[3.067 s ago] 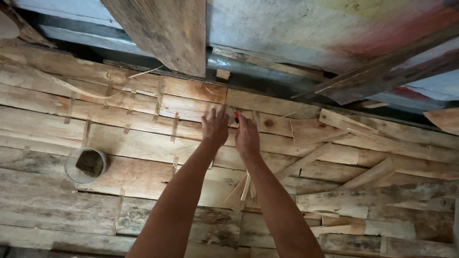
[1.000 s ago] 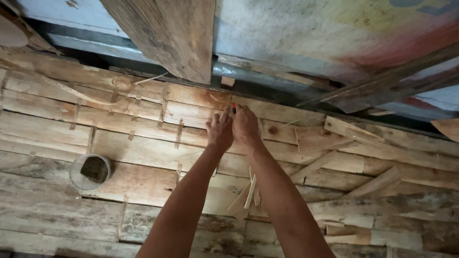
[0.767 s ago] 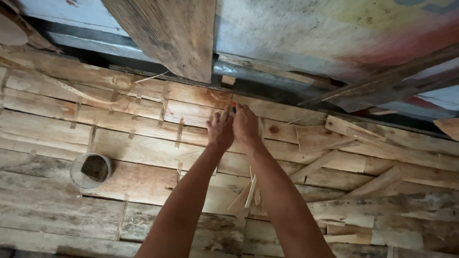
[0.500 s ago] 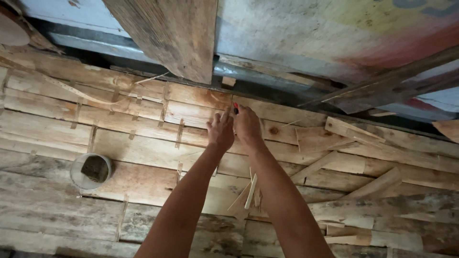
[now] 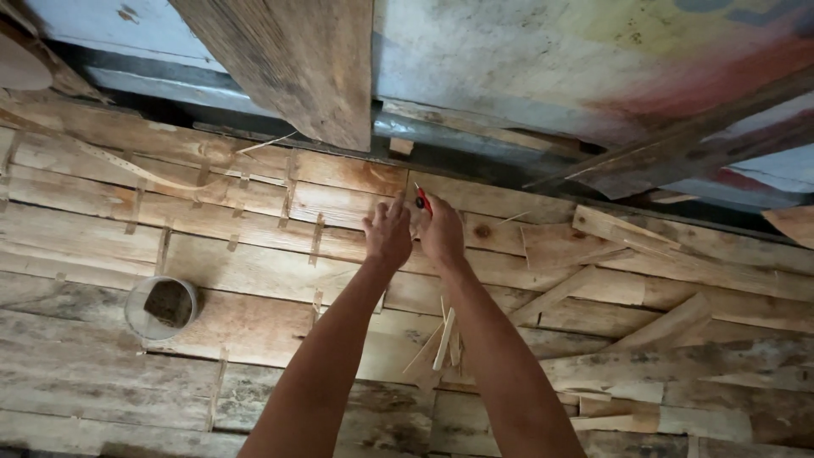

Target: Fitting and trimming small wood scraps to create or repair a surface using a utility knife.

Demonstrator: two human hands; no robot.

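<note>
Both my arms reach up to a wall of rough wooden planks (image 5: 254,263). My right hand (image 5: 443,233) is closed around a small red-handled tool (image 5: 421,199), whose tip sits at the seam between two planks. My left hand (image 5: 388,231) lies right beside it, touching it, with the fingers curled against the plank and the index finger pointing up. Whether the left hand holds anything is hidden. Thin wood slivers (image 5: 445,339) stick out of a seam just below my wrists.
A grey round container (image 5: 161,307) with dark material in it sits against the planks at the left. A wide wooden beam (image 5: 288,68) crosses overhead, in front of a painted metal sheet (image 5: 593,68). Loose slats (image 5: 627,229) lie at angles on the right.
Over three seconds my hands have drawn closer together and shifted slightly up the wall. In the last second they have hardly moved.
</note>
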